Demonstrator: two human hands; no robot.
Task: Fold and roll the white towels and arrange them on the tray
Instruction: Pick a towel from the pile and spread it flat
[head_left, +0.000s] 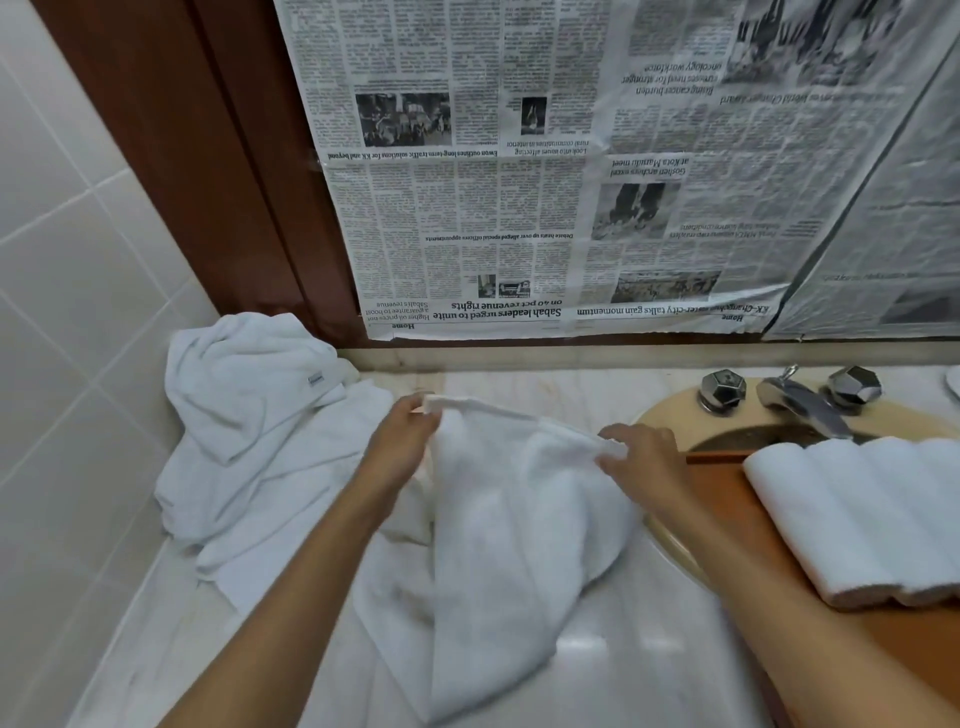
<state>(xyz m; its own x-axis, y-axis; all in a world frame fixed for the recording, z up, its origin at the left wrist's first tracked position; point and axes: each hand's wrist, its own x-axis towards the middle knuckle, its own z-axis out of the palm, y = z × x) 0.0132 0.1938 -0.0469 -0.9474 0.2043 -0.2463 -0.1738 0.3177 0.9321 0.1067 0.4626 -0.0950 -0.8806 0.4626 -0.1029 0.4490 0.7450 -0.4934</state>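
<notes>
A white towel (509, 530) hangs lifted above the marble counter, its top edge stretched between my hands. My left hand (402, 441) pinches its left corner. My right hand (647, 462) pinches its right corner. The lower part of the towel drapes onto the counter. Several rolled white towels (862, 514) lie side by side on a wooden tray (727, 499) at the right, set across the sink. A heap of loose white towels (260, 426) is piled at the left against the tiled wall.
A chrome faucet (800, 402) with two knobs stands behind the beige sink (670, 410). Newspaper sheets (519, 182) cover the mirror above the counter (597, 660). A dark wooden frame (218, 182) and white wall tiles are at the left.
</notes>
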